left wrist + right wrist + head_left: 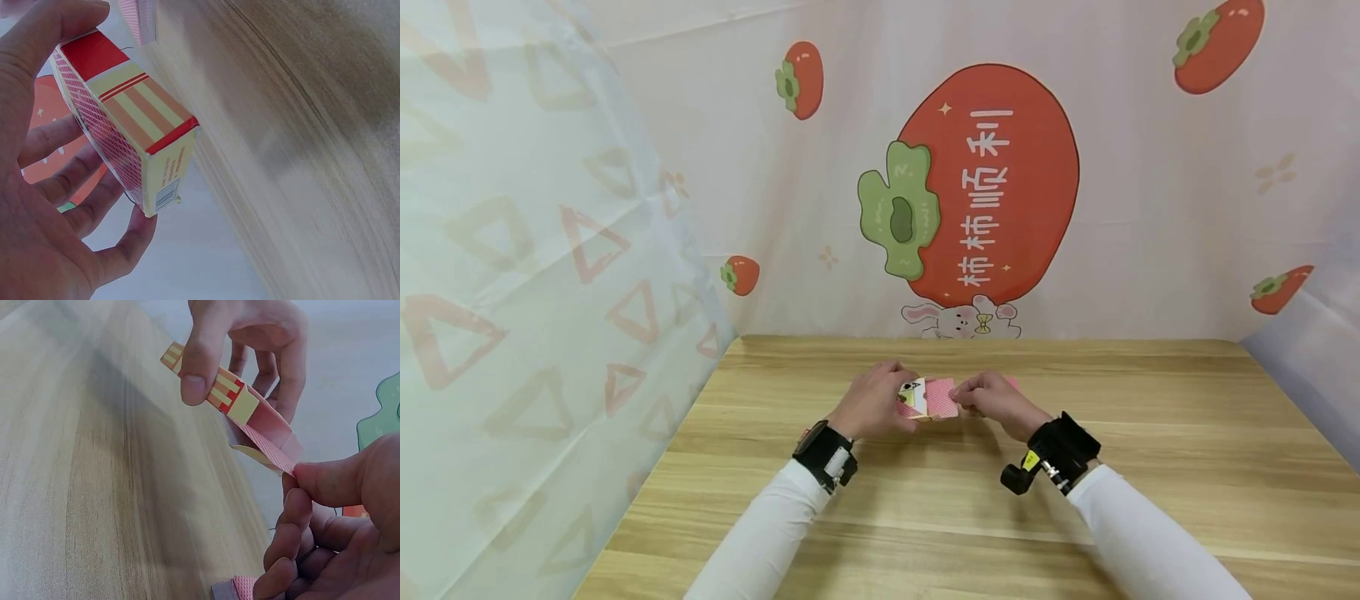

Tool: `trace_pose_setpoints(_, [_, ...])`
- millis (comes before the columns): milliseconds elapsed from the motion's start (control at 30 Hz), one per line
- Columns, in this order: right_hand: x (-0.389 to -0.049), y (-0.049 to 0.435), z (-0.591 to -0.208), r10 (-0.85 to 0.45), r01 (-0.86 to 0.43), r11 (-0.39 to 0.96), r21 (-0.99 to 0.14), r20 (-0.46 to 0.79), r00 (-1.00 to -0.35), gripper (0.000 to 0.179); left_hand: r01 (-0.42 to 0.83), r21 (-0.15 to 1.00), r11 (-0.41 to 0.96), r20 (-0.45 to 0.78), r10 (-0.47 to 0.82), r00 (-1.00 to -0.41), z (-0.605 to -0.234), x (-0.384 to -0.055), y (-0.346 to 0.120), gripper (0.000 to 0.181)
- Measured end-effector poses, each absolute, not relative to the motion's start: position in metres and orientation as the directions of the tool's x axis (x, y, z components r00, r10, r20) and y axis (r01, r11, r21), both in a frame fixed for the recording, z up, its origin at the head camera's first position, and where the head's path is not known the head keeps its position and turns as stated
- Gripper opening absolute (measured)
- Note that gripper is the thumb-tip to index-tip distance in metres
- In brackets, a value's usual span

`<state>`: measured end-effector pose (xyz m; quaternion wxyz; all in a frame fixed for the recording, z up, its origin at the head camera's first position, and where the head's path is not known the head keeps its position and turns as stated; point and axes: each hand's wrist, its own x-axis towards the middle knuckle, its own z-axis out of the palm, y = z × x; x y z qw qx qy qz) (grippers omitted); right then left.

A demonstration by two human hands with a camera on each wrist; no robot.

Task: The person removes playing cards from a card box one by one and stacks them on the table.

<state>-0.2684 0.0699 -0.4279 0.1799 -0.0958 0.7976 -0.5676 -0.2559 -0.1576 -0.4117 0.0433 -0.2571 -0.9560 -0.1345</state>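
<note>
In the head view my left hand (874, 402) holds a playing card box (913, 397) by its edges, lifted off the table. The left wrist view shows the box's striped narrow side and barcode end (167, 195), with the thumb on one side and fingers spread behind. A pink-patterned card (942, 397) reaches from the box's open end. Pinching its outer edge between thumb and forefinger is my right hand (996, 402). Pale yellow end flaps (245, 407) stand out at the opening in the right wrist view. How much of the card lies inside is hidden.
More pink-patterned cards (245, 586) lie on the wooden table (1150, 467) beyond my right hand, mostly covered by it. A printed cloth (820, 192) hangs along the table's back edge, and another covers the left side.
</note>
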Motion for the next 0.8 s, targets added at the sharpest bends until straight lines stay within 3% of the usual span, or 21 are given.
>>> trace_pose_setpoints(267, [-0.269,0.075,-0.427,-0.371,0.068,0.345,-0.936,-0.202,-0.906,0.027,0.491,0.233,0.840,0.152,0.467,-0.871,-0.409,-0.255,-0.161,0.072])
trace_pose_setpoints(800, [-0.266,0.090,-0.427,-0.317,0.056,0.395,-0.917,-0.193,-0.929,0.021,0.493,0.232,0.839,0.150,0.470,-0.870,-0.405,-0.251,-0.165,0.071])
